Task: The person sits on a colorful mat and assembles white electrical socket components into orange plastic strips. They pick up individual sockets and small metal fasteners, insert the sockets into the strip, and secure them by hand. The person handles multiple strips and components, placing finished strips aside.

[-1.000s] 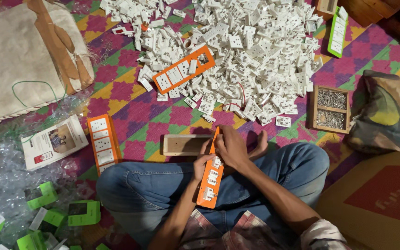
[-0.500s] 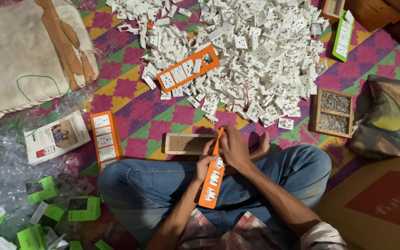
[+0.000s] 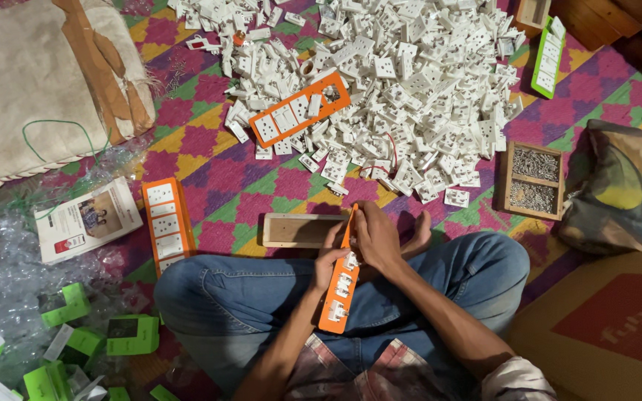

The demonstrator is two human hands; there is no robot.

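I sit cross-legged in blue jeans on a patterned mat. A long orange strip plate (image 3: pixel 339 297) with white socket modules set in it stands upright over my lap. My left hand (image 3: pixel 329 261) grips the plate's left edge near its middle. My right hand (image 3: pixel 377 236) closes over the plate's upper part, fingers pressed on a module there. An empty wooden frame (image 3: pixel 295 229) lies on the mat just beyond my hands.
A big heap of white socket modules (image 3: pixel 410 82) covers the mat ahead, with an orange plate (image 3: pixel 300 108) on it. Another orange plate (image 3: pixel 165 223) lies left of my knee. A wooden screw tray (image 3: pixel 533 180) sits at the right, green pieces (image 3: pixel 76 341) and plastic wrap at the lower left.
Both hands stay on the orange plate; my right hand has shifted slightly on its upper part. The view has drifted a little.
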